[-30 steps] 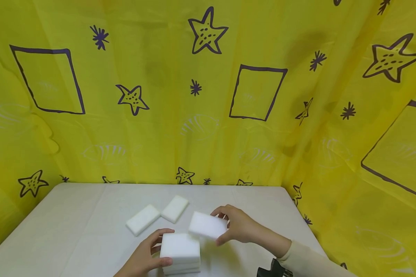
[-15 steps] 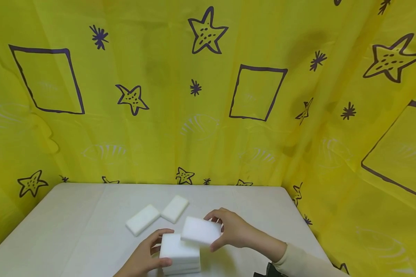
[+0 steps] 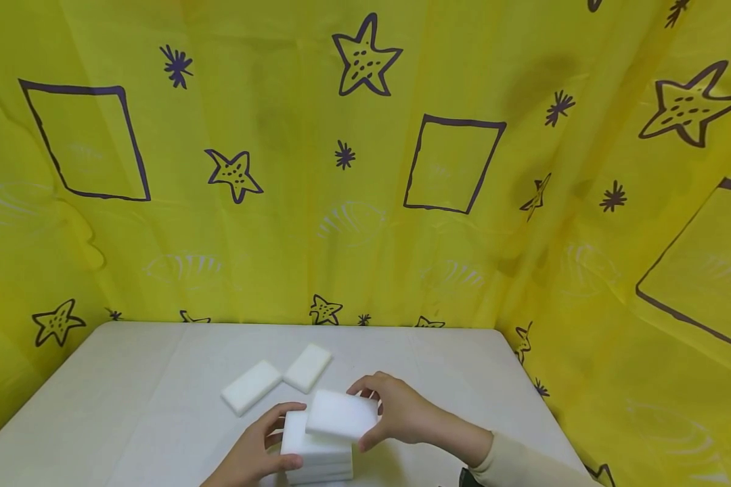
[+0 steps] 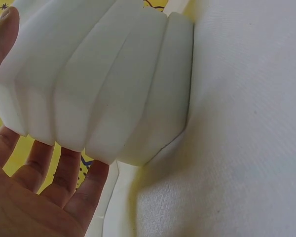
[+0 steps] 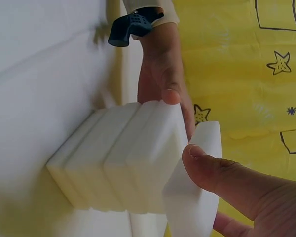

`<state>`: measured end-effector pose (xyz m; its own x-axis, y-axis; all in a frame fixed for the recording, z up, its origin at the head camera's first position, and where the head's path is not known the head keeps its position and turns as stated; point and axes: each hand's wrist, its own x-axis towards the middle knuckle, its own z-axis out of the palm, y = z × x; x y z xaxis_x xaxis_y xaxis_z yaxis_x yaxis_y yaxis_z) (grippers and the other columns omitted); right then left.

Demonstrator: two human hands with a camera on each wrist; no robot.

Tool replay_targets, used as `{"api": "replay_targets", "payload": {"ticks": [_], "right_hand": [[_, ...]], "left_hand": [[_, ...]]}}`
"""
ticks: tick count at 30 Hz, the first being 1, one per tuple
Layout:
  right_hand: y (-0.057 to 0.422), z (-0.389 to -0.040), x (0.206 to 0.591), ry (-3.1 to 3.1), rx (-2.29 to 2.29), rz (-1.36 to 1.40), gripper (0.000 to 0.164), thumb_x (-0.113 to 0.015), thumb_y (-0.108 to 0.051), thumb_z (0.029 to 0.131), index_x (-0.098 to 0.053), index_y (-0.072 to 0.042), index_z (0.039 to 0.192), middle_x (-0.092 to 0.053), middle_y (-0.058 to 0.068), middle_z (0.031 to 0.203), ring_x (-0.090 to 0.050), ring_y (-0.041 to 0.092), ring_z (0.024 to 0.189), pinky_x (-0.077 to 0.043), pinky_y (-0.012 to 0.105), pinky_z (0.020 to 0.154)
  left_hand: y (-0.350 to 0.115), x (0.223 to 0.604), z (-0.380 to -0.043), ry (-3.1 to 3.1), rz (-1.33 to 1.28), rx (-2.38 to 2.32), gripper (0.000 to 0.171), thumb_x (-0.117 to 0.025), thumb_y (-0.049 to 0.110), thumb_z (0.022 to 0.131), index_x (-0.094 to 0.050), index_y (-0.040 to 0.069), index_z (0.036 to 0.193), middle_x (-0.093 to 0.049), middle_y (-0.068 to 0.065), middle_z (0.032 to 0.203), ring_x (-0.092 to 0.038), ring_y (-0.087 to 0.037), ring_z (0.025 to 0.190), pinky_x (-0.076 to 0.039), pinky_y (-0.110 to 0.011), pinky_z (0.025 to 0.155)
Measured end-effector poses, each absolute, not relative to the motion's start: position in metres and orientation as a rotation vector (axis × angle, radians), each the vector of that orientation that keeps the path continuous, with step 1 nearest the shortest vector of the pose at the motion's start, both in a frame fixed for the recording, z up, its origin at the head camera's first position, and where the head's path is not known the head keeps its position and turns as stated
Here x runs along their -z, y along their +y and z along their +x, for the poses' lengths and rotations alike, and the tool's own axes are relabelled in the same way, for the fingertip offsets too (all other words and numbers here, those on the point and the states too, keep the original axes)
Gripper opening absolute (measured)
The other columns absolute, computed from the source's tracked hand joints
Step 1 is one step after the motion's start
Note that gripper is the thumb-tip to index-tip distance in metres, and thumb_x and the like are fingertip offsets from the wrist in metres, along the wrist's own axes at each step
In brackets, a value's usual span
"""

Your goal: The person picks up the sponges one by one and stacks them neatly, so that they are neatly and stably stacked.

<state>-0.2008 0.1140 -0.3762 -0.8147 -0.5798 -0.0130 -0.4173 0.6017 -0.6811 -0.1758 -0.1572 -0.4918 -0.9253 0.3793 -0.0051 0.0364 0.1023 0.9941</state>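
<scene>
A stack of several white rectangular sponges (image 3: 297,433) stands near the front of the table. My left hand (image 3: 260,443) grips its left side, thumb in front and fingers behind. In the left wrist view those fingertips press along the edges of the stacked sponges (image 4: 113,94). Over the right part of the stack, my right hand (image 3: 400,410) pinches another white sponge (image 3: 343,414) by its right end. The right wrist view shows this sponge (image 5: 200,182) tilted against the stack's top face, with the thumb on its near edge.
Two more white sponges lie flat behind the stack, one at the left (image 3: 252,386) and one farther back (image 3: 307,367), corners close together. The white-covered table (image 3: 134,379) ends at a yellow patterned curtain (image 3: 292,237) at the back and sides.
My right hand has carried its sponge leftward and down, from beside the stack to over its top. The left hand and the stack have stayed in place.
</scene>
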Motion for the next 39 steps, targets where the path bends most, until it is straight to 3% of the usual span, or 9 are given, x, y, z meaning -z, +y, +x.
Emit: {"api": "replay_targets", "payload": {"ticks": [7,13,18,25,32,39], "right_hand": [[0.109,-0.200,0.377,2.592,1.020,-0.842,0.063,-0.095,-0.009,0.054,-0.066,-0.012,0.110,-0.057,-0.004,0.096,-0.051,0.007,0.084,-0.052,0.027,0.075],[0.106,-0.200,0.374,2.594,1.016,-0.861,0.064,-0.096,-0.011,0.055,-0.065,-0.013,0.111,-0.057,-0.004,0.098,-0.051,0.006,0.083,-0.052,0.027,0.076],[0.102,-0.199,0.373,2.592,1.011,-0.860,0.064,-0.096,-0.010,0.055,-0.066,-0.013,0.111,-0.057,-0.005,0.097,-0.051,0.005,0.083,-0.052,0.026,0.076],[0.097,-0.199,0.376,2.583,0.998,-0.844,0.064,-0.096,-0.011,0.054,-0.067,-0.014,0.111,-0.057,-0.006,0.096,-0.051,0.005,0.082,-0.051,0.024,0.076],[0.092,-0.199,0.378,2.575,0.986,-0.835,0.064,-0.096,-0.011,0.054,-0.067,-0.015,0.111,-0.057,-0.007,0.096,-0.051,0.004,0.081,-0.050,0.021,0.074],[0.089,-0.200,0.380,2.572,0.978,-0.838,0.064,-0.096,-0.010,0.054,-0.067,-0.014,0.111,-0.057,-0.007,0.096,-0.051,0.004,0.080,-0.049,0.020,0.074]], "left_hand": [[-0.157,0.493,-0.176,2.147,0.468,-1.899,0.070,-0.080,0.019,0.083,-0.044,0.004,0.141,-0.054,-0.017,0.124,-0.056,-0.029,0.112,-0.054,-0.031,0.079],[-0.158,0.492,-0.176,2.201,0.508,-1.868,0.068,-0.080,0.016,0.083,-0.045,0.003,0.139,-0.055,-0.015,0.123,-0.059,-0.020,0.108,-0.052,-0.028,0.082],[-0.158,0.492,-0.176,2.229,0.483,-1.840,0.068,-0.080,0.019,0.083,-0.045,0.003,0.140,-0.057,-0.015,0.122,-0.059,-0.022,0.109,-0.052,-0.027,0.082],[-0.159,0.493,-0.176,2.254,0.511,-1.818,0.070,-0.080,0.020,0.084,-0.043,0.001,0.140,-0.053,-0.019,0.131,-0.060,-0.015,0.108,-0.052,-0.025,0.083],[-0.158,0.492,-0.176,2.258,0.488,-1.804,0.072,-0.080,0.021,0.084,-0.042,0.000,0.141,-0.051,-0.022,0.135,-0.057,-0.030,0.114,-0.050,-0.023,0.084],[-0.158,0.492,-0.176,2.251,0.476,-1.805,0.074,-0.080,0.022,0.083,-0.041,-0.001,0.142,-0.050,-0.022,0.136,-0.055,-0.032,0.116,-0.050,-0.022,0.085]]}}
